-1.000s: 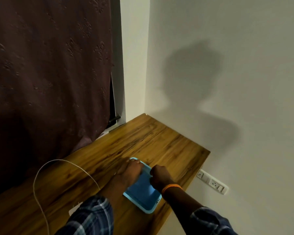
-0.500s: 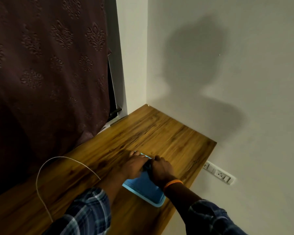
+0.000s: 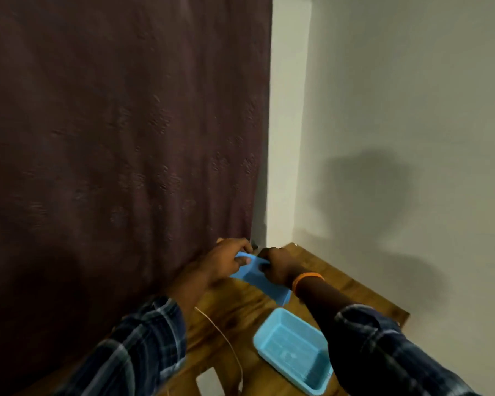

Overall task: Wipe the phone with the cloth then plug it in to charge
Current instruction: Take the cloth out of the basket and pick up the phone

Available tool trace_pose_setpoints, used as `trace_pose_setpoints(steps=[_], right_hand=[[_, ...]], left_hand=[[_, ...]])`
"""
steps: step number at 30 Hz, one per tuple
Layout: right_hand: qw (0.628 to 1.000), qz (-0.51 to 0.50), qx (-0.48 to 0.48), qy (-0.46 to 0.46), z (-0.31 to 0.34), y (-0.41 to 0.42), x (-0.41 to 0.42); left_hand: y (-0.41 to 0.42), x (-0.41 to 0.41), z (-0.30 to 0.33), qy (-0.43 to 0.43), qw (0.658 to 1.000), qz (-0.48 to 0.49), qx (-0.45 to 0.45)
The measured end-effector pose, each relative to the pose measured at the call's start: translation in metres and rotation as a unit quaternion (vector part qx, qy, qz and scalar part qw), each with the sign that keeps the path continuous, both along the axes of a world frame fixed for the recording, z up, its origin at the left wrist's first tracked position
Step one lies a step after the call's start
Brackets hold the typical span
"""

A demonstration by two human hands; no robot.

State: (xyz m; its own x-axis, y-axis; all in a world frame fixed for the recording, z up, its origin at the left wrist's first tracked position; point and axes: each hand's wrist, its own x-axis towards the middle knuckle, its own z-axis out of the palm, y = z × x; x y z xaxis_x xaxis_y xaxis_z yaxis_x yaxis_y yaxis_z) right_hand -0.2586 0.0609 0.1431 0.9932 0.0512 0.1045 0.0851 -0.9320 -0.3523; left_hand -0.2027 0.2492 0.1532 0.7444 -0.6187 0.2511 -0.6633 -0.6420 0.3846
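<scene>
Both hands, left hand [image 3: 226,261] and right hand [image 3: 277,265], are gripping the blue lid [image 3: 257,278] above the table [image 3: 340,284]; setting it aside flat looks wise

A single head-worn view looks forward and somewhat down from above the person's forearms, close to a room corner. The dark curtain [image 3: 120,155] fills the left and centre of the frame, the pale wall [image 3: 406,110] the right. The wooden table [image 3: 340,284] sits low, right of centre, near the lens. The picture is motion-blurred
</scene>
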Motion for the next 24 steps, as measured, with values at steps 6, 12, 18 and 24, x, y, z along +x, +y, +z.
trace_pose_setpoints(steps=[6,12,18,24], right_hand=[[0.995,0.066,-0.009,-0.074,0.096,0.094,0.012],[0.988,0.126,-0.015,-0.087,0.142,0.170,0.011],[0.986,0.161,-0.025,-0.047,0.106,0.234,0.004],[0.985,0.168,-0.030,0.019,0.039,0.254,0.001]], left_hand=[[0.105,-0.018,0.104,-0.055,0.997,0.056,-0.016],[0.185,-0.043,0.139,-0.087,0.989,0.107,-0.044],[0.245,-0.066,0.096,-0.045,0.984,0.159,-0.059],[0.275,-0.074,0.012,0.030,0.977,0.209,-0.012]])
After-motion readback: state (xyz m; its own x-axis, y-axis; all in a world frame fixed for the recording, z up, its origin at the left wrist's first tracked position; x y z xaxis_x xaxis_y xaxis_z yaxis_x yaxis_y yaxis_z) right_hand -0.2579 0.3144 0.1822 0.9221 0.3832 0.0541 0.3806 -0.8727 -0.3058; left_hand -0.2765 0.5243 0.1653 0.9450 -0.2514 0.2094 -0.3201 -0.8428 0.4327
